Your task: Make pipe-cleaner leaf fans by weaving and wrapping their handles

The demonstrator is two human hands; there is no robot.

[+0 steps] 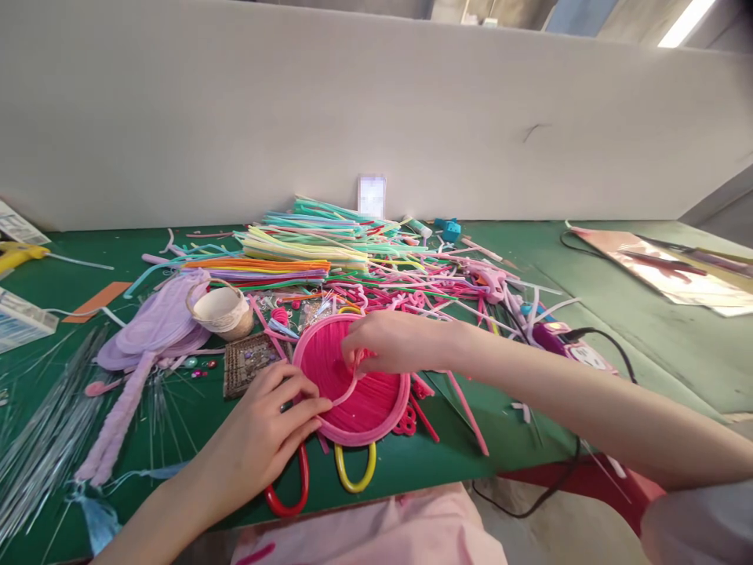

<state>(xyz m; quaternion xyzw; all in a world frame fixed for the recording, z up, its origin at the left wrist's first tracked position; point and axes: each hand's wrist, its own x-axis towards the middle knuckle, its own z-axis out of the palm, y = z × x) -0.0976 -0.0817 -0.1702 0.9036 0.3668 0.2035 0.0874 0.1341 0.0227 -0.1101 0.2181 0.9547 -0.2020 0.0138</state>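
Observation:
A round pink disc (376, 408) of pipe cleaners, with a lighter pink rim, lies near the table's front edge. From its lower left edge a light pink pipe cleaner (351, 390) curves up across its face. My left hand (279, 416) presses the rim there, its fingers closed on the strand's lower end. Over the disc, my right hand (382, 341) pinches the strand's upper end, its fingertips partly hidden. A red handle (304, 486) and a yellow handle (356, 486) stick out from under the disc.
Bundles of coloured pipe cleaners (306, 251) are heaped behind the disc. To the left are a lilac pipe-cleaner piece (141, 329), a small white basket (223, 310), a bead tray (250, 361) and thin wires (59, 431). Black cable (612, 345) and a pink sheet (647, 263) lie right.

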